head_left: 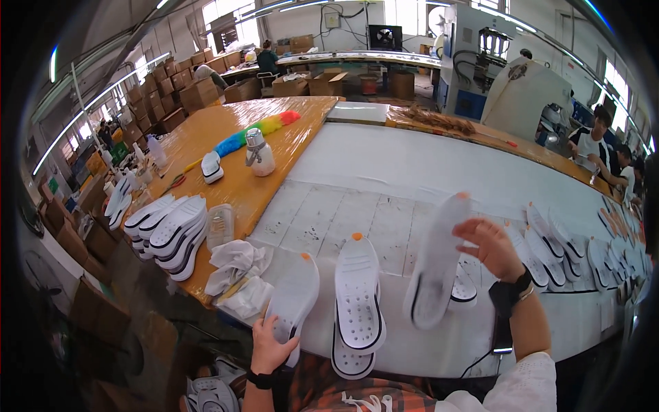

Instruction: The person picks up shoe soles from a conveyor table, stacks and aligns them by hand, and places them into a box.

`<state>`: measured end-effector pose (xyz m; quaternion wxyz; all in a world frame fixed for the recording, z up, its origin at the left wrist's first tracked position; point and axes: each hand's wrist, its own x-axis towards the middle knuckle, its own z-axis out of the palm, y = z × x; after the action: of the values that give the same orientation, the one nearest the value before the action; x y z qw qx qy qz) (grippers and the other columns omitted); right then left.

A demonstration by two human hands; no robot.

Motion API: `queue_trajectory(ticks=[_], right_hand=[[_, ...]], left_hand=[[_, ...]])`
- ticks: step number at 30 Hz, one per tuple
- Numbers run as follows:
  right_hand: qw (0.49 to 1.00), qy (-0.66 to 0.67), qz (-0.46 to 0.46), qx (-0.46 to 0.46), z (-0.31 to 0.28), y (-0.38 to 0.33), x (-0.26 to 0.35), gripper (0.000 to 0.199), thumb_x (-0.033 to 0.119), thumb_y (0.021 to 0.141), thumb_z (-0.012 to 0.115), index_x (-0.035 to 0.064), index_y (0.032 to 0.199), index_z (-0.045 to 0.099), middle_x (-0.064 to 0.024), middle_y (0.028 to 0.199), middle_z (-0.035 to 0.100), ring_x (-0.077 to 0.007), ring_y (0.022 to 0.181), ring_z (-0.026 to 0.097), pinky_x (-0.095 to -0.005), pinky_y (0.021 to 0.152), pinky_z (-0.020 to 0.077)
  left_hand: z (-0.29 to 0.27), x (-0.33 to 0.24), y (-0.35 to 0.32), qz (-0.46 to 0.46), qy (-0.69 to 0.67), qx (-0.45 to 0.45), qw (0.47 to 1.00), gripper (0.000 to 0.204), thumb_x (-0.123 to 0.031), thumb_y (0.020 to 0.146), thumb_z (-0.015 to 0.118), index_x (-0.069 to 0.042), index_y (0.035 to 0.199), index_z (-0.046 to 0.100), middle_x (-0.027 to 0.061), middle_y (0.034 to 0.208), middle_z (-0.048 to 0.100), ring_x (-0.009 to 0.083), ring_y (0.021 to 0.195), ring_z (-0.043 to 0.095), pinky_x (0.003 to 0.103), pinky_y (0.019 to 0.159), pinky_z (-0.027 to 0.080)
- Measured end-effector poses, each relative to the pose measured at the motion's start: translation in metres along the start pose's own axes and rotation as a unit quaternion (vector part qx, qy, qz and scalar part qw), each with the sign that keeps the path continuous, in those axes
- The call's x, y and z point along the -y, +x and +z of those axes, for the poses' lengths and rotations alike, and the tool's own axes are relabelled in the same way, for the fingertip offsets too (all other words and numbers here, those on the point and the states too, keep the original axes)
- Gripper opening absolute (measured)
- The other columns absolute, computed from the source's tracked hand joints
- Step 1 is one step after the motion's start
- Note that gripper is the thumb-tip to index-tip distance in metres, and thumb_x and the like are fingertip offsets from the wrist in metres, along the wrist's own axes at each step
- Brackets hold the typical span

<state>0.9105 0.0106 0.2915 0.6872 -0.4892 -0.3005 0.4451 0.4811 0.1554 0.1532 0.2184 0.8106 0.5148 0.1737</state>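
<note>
My left hand (271,347) grips the lower end of a white shoe sole (296,292) with an orange tip, thumb on its face. My right hand (491,246) is at the edge of another white sole (434,264), also orange-tipped. That sole is tilted up and smeared by motion, and the fingers are partly curled against its upper edge. Between my hands lies a small stack of white soles (358,295) with holes and a dark edge line, overlapping lengthwise. Part of one more sole (464,287) shows behind the raised one.
Piled soles (180,230) stand at left beside a crumpled white cloth (237,264). Further back are a bottle (259,154), a rainbow duster (257,132) and red-handled scissors (177,182). Rows of soles (549,247) line the right side, where other people sit. A phone with a cable (502,336) lies near my right forearm.
</note>
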Motion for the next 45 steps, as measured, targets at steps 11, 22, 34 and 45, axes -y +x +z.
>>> queue_trajectory(ticks=[11,22,34,45], right_hand=[[0.781,-0.612,-0.124,-0.016,-0.020,-0.076,-0.129,0.051,0.029,0.072,0.068,-0.0027,0.107,0.050,-0.0184,0.107,0.052,-0.0322,0.100,0.050,-0.0379,0.085,0.0412],[0.652,-0.733,-0.173,-0.082,0.009,-0.082,-0.124,0.049,0.028,0.068,0.067,-0.0003,0.106,0.051,-0.0172,0.113,0.047,-0.0346,0.113,0.039,-0.0496,0.096,0.0271],[0.961,-0.127,0.107,-0.221,-0.051,-0.077,-0.123,0.041,0.023,0.075,0.067,-0.0030,0.104,0.055,-0.0101,0.097,0.057,-0.0152,0.086,0.057,-0.0267,0.068,0.0509],[0.871,-0.463,-0.163,-0.007,0.052,-0.118,-0.096,0.040,0.017,0.075,0.066,0.0013,0.109,0.054,-0.0183,0.116,0.052,-0.0310,0.104,0.051,-0.0345,0.088,0.0406]], left_hand=[[0.030,-0.079,0.029,0.062,-0.389,0.162,0.905,0.070,-0.030,0.079,0.063,0.005,0.128,0.029,0.0123,0.100,0.049,0.0149,0.084,0.050,0.027,0.072,0.046],[0.068,-0.096,0.050,0.004,-0.486,0.212,0.848,0.075,-0.019,0.076,0.063,0.008,0.126,0.013,0.0190,0.115,0.042,0.0211,0.100,0.048,0.031,0.083,0.043],[0.037,-0.116,0.060,-0.182,-0.606,0.259,0.730,0.070,-0.001,0.066,0.058,0.000,0.123,0.018,0.0138,0.114,0.042,0.0232,0.102,0.048,0.039,0.079,0.046],[0.014,-0.054,-0.011,-0.110,-0.602,0.299,0.732,0.053,-0.016,0.088,0.049,0.001,0.130,0.021,0.0154,0.129,0.035,0.0217,0.118,0.038,0.034,0.093,0.037]])
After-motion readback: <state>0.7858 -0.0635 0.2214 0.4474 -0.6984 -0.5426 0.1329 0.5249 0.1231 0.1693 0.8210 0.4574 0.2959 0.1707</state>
